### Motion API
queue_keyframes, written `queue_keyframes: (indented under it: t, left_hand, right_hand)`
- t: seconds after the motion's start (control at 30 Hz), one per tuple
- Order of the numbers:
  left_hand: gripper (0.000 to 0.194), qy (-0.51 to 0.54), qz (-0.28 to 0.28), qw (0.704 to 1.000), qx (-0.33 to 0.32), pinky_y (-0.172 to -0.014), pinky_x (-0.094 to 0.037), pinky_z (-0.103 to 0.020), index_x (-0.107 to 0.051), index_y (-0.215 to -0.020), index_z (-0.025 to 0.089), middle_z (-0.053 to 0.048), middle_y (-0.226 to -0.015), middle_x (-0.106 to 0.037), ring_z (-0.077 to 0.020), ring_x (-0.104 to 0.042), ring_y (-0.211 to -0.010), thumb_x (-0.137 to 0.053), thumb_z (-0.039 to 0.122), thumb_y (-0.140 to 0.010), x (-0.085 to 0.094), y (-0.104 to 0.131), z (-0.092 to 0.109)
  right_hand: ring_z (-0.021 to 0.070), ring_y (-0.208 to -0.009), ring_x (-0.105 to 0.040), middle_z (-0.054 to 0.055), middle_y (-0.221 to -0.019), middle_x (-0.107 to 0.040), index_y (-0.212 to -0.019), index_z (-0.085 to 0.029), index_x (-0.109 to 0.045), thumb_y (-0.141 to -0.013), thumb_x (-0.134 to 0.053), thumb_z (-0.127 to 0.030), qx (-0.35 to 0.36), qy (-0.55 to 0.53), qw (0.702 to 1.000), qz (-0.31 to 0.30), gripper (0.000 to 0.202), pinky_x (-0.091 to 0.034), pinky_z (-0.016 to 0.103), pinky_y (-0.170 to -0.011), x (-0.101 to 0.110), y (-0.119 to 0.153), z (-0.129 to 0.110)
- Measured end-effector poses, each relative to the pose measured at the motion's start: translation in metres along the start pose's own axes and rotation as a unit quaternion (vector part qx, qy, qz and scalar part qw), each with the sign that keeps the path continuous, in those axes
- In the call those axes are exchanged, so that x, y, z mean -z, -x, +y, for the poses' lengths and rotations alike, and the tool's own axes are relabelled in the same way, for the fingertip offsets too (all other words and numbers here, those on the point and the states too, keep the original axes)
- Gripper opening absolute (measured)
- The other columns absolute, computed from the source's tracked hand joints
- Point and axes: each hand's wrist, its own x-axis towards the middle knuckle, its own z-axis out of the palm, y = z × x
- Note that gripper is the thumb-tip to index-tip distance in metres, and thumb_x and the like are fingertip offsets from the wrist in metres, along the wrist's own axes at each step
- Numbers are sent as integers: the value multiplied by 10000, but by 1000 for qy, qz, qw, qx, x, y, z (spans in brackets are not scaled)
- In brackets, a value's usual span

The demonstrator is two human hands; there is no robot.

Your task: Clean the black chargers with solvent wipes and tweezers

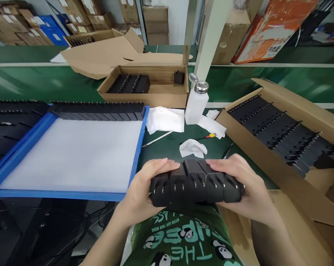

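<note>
Between my two hands is a side-by-side row of several black plug-in power adapters [195, 181], their thin metal prongs facing me. My left hand [147, 184] is closed on the row's left end, fingers over the top. At the right end, my right hand [246, 184] grips in the same way, thumb and fingers pressing inward. The row is held just above my lap, in front of the table edge. Similar black adapters [97, 111] stand lined up along the back of a blue-rimmed tray [72, 159] on the left.
An open carton [161, 99] at the back holds more adapters; another carton [247, 147] on the right is largely filled with them. A white pump bottle [196, 105], white wipes [165, 120], a crumpled wipe [193, 148] and a pen-like stick [157, 139] lie between. A post [211, 40] rises behind.
</note>
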Motion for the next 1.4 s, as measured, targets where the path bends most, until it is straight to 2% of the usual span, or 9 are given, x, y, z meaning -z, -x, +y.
queue_keyframes:
  t: [0.2, 0.43, 0.77, 0.93, 1.07, 1.13, 1.27, 1.33, 1.4]
  left_hand:
    - [1000, 14, 2, 1000, -14, -1046, -568, -424, -223, -1606, 299, -86, -1294, -698, -239, -690, -1180, -798, 144, -803, 5, -4, 8]
    - [994, 50, -5, 997, 61, -1012, -590, -367, -267, -1574, 340, -50, -1270, -704, -225, -701, -1164, -822, 144, -772, 9, -6, 19]
    - [982, 49, -42, 978, 199, -896, -639, -328, -292, -1541, 369, -52, -1250, -716, -226, -735, -1092, -866, 241, -754, 12, -7, 33]
    - [930, 34, -56, 969, 239, -910, -631, -378, -319, -1513, 368, -67, -1244, -713, -262, -721, -1140, -864, 296, -763, 1, 1, 19]
    - [855, 31, -86, 949, 302, -926, -614, -433, -340, -1478, 329, -92, -1262, -698, -296, -705, -1171, -834, 287, -782, -17, 16, -2]
    - [806, 27, -103, 933, 345, -924, -610, -447, -349, -1466, 322, -98, -1277, -690, -303, -699, -1181, -809, 278, -805, -25, 23, -10]
    - [848, 34, -110, 919, 377, -920, -609, -435, -301, -1510, 350, -116, -1374, -643, -313, -666, -1244, -800, 329, -825, -29, 31, -15]
    - [878, 36, -107, 919, 378, -908, -613, -414, -276, -1530, 364, -119, -1397, -631, -311, -662, -1254, -802, 359, -827, -28, 33, -14]
    - [884, 34, -103, 919, 380, -882, -619, -396, -268, -1539, 371, -123, -1398, -632, -308, -671, -1239, -800, 367, -832, -28, 34, -14]
  right_hand:
    - [273, -906, -656, 56, -1232, -716, -1358, -357, -475, -779, -768, -156, -56, -50, 997, 34, 680, -550, 413, -696, 3, 5, -10]
    - [304, -1126, -686, 56, -1233, -691, -1335, -359, -479, -778, -802, -207, -113, -63, 991, 42, 662, -598, 442, -890, 7, 7, -26]
    - [258, -1108, -715, 56, -1214, -708, -1298, -326, -487, -739, -876, -324, -181, -100, 978, 8, 681, -617, 337, -900, 3, 4, -24]
    - [263, -1100, -697, 53, -1226, -684, -1251, -325, -510, -734, -865, -268, -198, -104, 974, -22, 630, -598, 361, -897, -6, 7, -11]
    - [279, -1100, -675, 58, -1227, -668, -1209, -304, -519, -765, -844, -309, -226, -104, 964, -94, 550, -585, 406, -896, -27, 17, 17]
    - [290, -1137, -651, 77, -1278, -640, -1280, -302, -494, -802, -822, -362, -237, -82, 960, -124, 583, -585, 421, -895, -36, 23, 25]
    - [400, -1407, -418, 156, -1580, -402, -1521, -298, -352, -814, -816, -509, -153, 74, 983, -63, 872, -460, 573, -1094, -40, 32, 16]
    - [429, -1467, -310, 131, -1625, -352, -1463, -310, -466, -841, -803, -463, -82, 160, 983, -28, 724, -374, 615, -1152, -41, 35, 7]
    - [415, -1465, -308, 117, -1584, -430, -1333, -300, -587, -873, -780, -344, -39, 197, 980, -14, 501, -389, 601, -1134, -47, 36, 1]
